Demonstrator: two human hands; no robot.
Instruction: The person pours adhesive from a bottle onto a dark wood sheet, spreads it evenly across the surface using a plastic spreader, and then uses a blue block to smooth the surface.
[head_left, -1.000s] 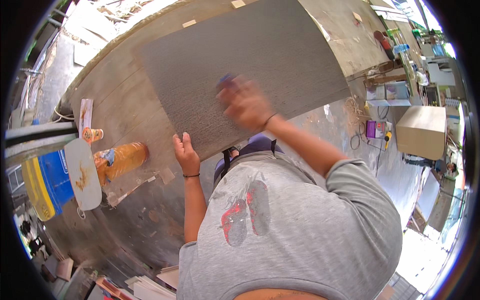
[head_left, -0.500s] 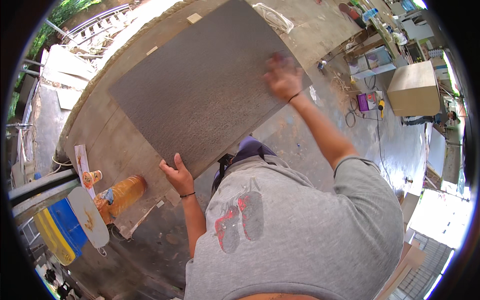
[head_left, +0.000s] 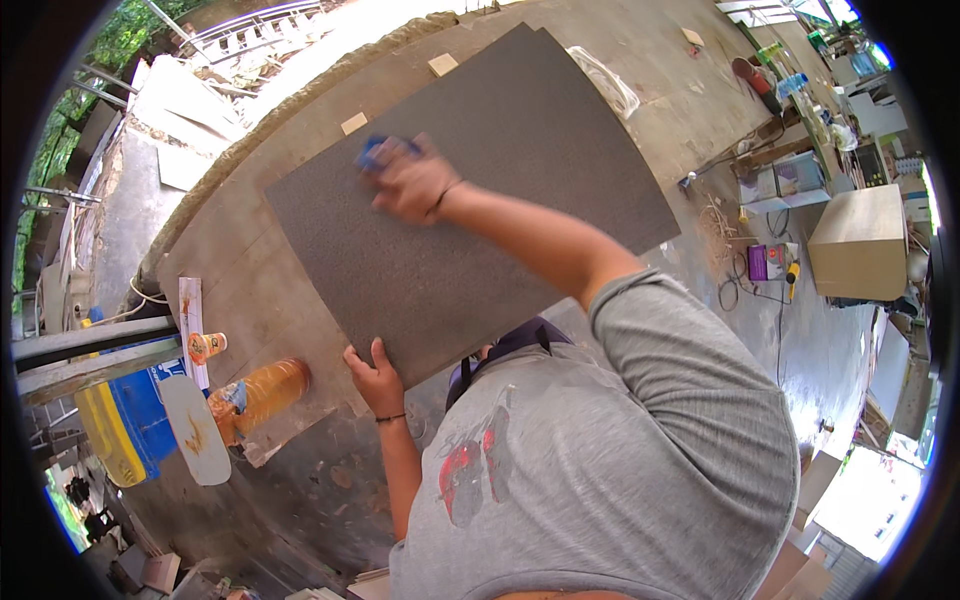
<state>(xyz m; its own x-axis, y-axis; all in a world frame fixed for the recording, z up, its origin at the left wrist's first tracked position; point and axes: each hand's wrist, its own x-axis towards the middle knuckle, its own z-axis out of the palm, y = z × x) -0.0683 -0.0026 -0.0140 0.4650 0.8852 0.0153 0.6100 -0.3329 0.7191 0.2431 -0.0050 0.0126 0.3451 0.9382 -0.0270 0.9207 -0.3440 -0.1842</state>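
A large dark grey textured panel (head_left: 520, 190) lies flat on a wooden worktop (head_left: 250, 290). My right hand (head_left: 412, 180) reaches across to the panel's far left part and presses a small blue block (head_left: 373, 150) onto its surface. My left hand (head_left: 375, 375) grips the panel's near corner, thumb on top. Both wrists wear thin dark bands.
An orange plastic bottle (head_left: 268, 390) lies on the worktop's left end beside a small orange cup (head_left: 206, 346) and a white oval lid (head_left: 196, 443). A blue and yellow bucket (head_left: 120, 425) stands below. Right of the bench: a cardboard box (head_left: 860, 240), cables, a purple device (head_left: 762, 262).
My right hand swept with the blue block from the panel's middle to its right edge, then back across to the far left. My left hand kept its hold on the near corner.
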